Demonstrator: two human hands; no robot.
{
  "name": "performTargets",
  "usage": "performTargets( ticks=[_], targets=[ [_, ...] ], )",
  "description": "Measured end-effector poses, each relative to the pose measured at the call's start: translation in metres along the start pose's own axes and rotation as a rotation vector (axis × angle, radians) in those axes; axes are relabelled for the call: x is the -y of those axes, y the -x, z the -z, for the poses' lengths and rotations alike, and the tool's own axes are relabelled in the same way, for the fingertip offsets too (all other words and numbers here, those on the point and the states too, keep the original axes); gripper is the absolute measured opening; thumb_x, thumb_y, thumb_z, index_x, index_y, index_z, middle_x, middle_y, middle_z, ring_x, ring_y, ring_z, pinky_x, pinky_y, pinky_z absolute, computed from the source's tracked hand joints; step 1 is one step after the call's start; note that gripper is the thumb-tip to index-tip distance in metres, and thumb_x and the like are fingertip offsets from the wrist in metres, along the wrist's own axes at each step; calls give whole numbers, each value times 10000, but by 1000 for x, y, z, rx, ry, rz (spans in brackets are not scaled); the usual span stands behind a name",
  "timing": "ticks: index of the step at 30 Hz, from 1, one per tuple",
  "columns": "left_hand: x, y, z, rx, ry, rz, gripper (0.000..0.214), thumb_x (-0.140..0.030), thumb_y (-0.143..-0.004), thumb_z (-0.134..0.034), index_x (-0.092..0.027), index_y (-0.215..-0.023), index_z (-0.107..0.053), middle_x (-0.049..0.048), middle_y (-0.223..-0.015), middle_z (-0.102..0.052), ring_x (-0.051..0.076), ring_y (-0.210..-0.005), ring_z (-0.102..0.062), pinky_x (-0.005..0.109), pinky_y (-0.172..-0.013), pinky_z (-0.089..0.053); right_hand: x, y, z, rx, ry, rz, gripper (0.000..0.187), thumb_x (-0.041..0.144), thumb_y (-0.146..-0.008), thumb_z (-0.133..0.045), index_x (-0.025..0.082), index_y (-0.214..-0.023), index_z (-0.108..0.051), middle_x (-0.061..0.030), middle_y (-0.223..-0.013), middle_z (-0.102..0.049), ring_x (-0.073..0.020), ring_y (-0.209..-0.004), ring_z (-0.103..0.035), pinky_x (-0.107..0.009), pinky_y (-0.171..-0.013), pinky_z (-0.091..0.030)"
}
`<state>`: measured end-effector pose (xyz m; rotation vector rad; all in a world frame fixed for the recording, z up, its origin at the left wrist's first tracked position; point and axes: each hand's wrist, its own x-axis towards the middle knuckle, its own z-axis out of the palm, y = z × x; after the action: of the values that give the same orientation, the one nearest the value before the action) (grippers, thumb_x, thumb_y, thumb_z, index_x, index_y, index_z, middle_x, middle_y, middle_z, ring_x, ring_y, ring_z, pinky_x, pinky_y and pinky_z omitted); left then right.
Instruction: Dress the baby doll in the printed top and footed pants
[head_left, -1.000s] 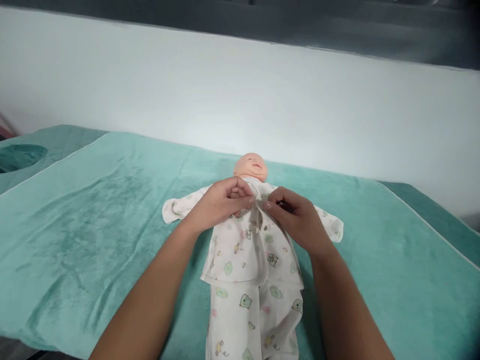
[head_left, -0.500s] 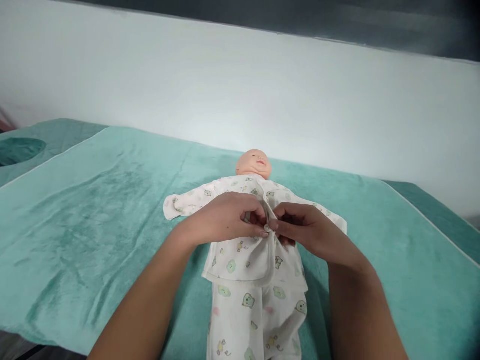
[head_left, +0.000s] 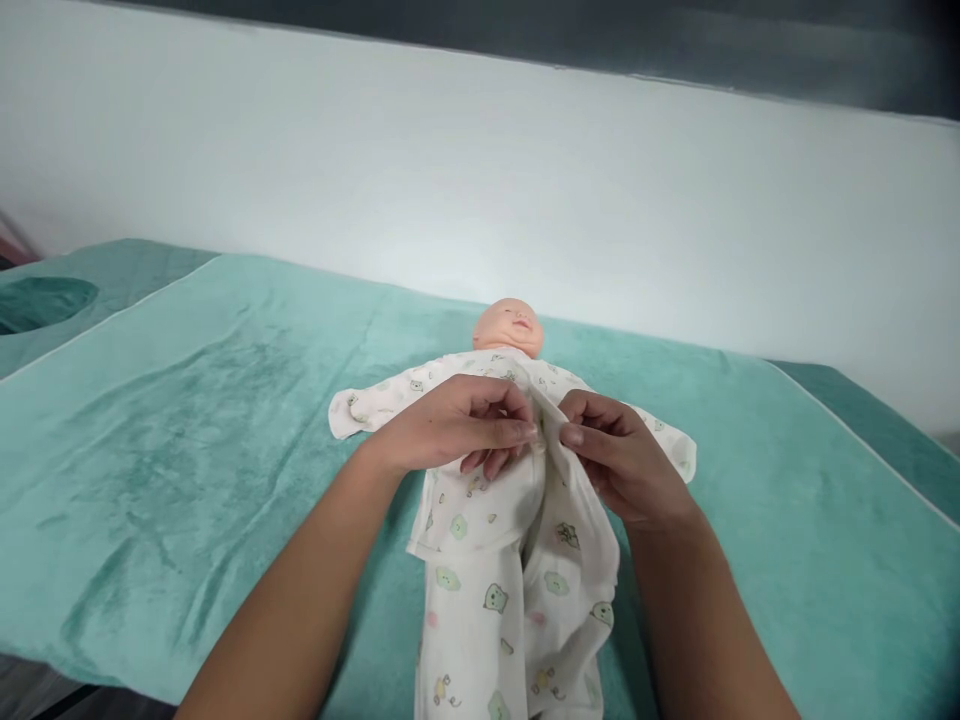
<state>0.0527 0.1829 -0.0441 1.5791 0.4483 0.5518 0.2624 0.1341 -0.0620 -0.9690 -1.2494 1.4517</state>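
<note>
A baby doll (head_left: 509, 326) lies on its back on a teal towel (head_left: 187, 420), head toward the wall. It wears a white printed shirt (head_left: 480, 505) and matching trousers (head_left: 487, 640). My left hand (head_left: 450, 425) pinches the left front edge of the shirt at the chest. Close beside it, my right hand (head_left: 619, 455) pinches the right front edge, and that flap is lifted and hangs loose. The fingertips of the two hands almost meet over the doll's chest. Both sleeves lie spread out to the sides.
The towel covers a darker teal padded bed (head_left: 877, 420) with a round face hole (head_left: 41, 303) at the far left. A white wall (head_left: 480, 190) runs right behind the bed. The bed's near edge shows at the lower left.
Both hands slid down from the doll's collar to the chest. The shirt's lower front has come apart, and the right flap now hangs open.
</note>
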Motion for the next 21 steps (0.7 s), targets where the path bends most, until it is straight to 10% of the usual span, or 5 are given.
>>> performTargets(
  ticks=[15,21],
  targets=[
    [-6,0,-4,-62,-400,164,31,-213,-780,-632,-201,-793,-657,-36,-666,-642,97,-575,-571,176,-454,-376,-6,-2,0,37,60,-11,315,360,-843,-697,182,-642,-532,65,-523,-423,-64,-430,-385,-229,-426,-211],
    [-6,2,0,-15,13,85,116,-281,-843,-639,-166,-843,-628,-14,-672,-638,102,-566,-603,200,-496,-476,-9,-2,1,52,123,17,295,368,-849,-691,184,-667,-550,61,-537,-444,-72,-454,-393,-229,-442,-245]
  ],
)
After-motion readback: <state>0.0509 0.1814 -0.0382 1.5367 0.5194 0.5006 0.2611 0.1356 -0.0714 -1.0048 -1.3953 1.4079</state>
